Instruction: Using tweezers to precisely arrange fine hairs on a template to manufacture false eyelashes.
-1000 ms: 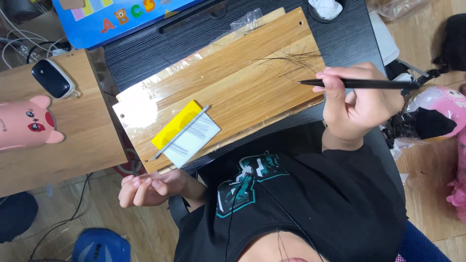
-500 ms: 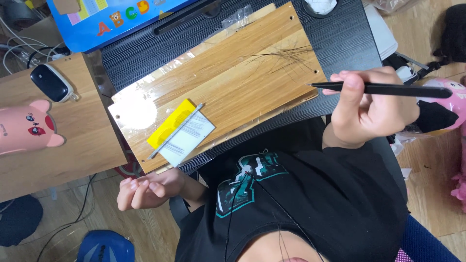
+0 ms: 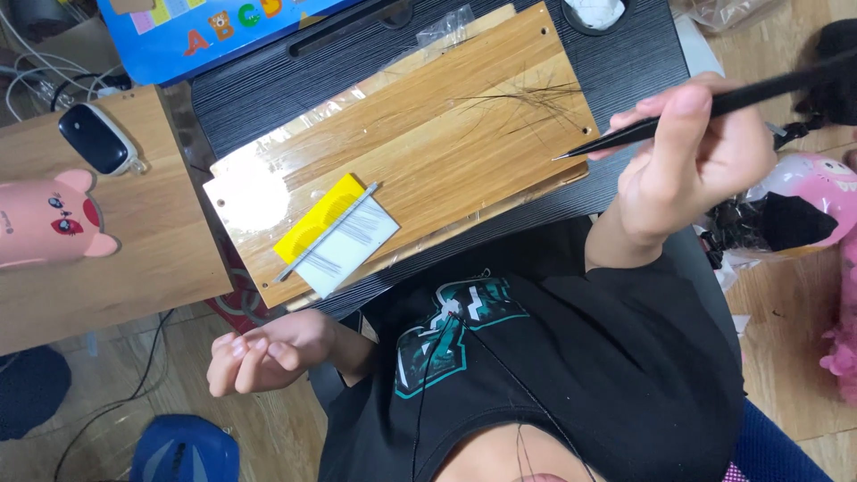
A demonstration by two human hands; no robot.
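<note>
A pale wooden board (image 3: 428, 134) with darker grain carries a yellow-and-white card (image 3: 335, 234) and thin dark hairs (image 3: 527, 98). The tweezers (image 3: 705, 112) are black. At far left sits a pink pig figure (image 3: 49, 219).

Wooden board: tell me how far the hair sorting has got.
Done, it seems: a few short strands lie on the white card, with a thin metal pick across it. In hand: the right hand holds black tweezers, tip at the wooden board's edge near the loose hairs; the left hand hangs empty. Left: that loose scatter looks unsorted.
</note>
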